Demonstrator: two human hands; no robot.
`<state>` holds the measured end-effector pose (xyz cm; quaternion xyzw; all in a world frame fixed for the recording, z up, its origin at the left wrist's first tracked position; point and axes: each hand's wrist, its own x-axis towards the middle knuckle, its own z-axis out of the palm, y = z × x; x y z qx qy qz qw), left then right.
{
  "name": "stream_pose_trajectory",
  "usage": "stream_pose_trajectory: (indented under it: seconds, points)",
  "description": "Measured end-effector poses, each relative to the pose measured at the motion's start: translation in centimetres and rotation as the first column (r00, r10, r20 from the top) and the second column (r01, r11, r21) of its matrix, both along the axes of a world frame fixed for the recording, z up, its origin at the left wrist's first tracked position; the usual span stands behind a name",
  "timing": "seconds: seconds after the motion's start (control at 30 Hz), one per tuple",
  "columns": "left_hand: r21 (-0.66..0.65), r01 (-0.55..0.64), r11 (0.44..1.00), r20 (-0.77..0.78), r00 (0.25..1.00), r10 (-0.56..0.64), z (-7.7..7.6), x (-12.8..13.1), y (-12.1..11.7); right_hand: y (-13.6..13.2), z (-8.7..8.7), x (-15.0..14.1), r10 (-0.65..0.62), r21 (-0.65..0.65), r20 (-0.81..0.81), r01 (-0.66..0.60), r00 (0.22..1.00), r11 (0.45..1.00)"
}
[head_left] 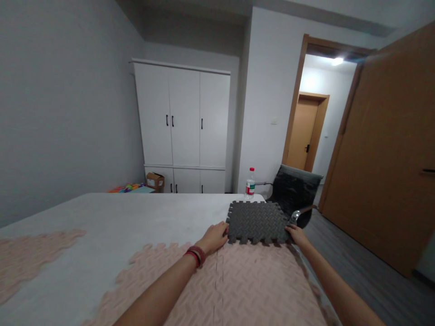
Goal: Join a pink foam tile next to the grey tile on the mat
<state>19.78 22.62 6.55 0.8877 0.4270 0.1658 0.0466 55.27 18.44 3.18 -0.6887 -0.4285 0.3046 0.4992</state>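
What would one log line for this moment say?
left hand: on grey mat left edge | right hand: on its right corner | mat: borders pink mats

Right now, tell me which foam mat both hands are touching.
The dark grey mat, held at its sides; the pink mats lie nearer the person.

no text, brand, number or sign can be read anywhere in this view. the only item bearing print is the plastic bottle [250, 183] standing at the far edge of the table [142, 217], near its far right corner: it carries a label band in red, white and green, but the lettering is too small and blurred to make out. the cardboard box [155, 180] on the floor beyond the table's far edge shows no legible marking.
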Motion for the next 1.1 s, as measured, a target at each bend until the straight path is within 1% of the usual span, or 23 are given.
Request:
stream_pose_trajectory:
  seconds: [0.1, 0.23, 0.33, 0.43, 0.6, 0.77, 0.9, 1.0, 1.1]
  points:
    - [0.034, -0.010, 0.999, -0.043, 0.999, 0.011, -0.5, -0.2, 1.0, 1.5, -1.2, 0.1, -0.019, -0.039, 0.209, 0.028, 0.978, 0.999]
    - [0.081, -0.059, 0.995, -0.082, 0.994, 0.066, -1.1, -0.7, 1.8, 3.2, -3.0, -1.1, -0.034, -0.056, 0.441, 0.066, 0.897, 0.996]
    - [0.099, -0.068, 0.993, -0.100, 0.992, 0.078, -1.6, -0.8, 1.9, 3.7, -4.0, -1.6, -0.038, -0.053, 0.557, 0.081, 0.829, 0.995]
    - [0.101, -0.069, 0.992, -0.114, 0.990, 0.081, -2.1, -0.5, 1.7, 3.8, -4.5, -1.5, -0.044, -0.056, 0.626, 0.101, 0.779, 0.993]
    - [0.132, -0.109, 0.985, -0.140, 0.982, 0.127, -2.7, 0.4, 1.4, 3.5, -4.4, -1.5, -0.057, -0.033, 0.715, 0.115, 0.696, 0.993]
    - [0.183, -0.115, 0.976, -0.166, 0.975, 0.146, -3.4, 1.1, 1.1, 3.1, -3.9, -2.4, -0.071, -0.032, 0.801, 0.161, 0.594, 0.986]
    - [0.204, -0.117, 0.972, -0.177, 0.972, 0.155, -4.0, 1.3, 0.8, 2.7, -3.6, -3.1, -0.058, -0.053, 0.842, 0.189, 0.537, 0.981]
    - [0.211, -0.106, 0.972, -0.187, 0.971, 0.147, -4.3, 1.2, 0.6, 2.1, -2.9, -3.6, -0.036, -0.067, 0.865, 0.185, 0.501, 0.980]
    - [0.221, -0.091, 0.971, -0.195, 0.971, 0.135, -4.2, 1.0, 0.3, 1.8, -1.6, -4.6, -0.013, -0.070, 0.889, 0.165, 0.457, 0.984]
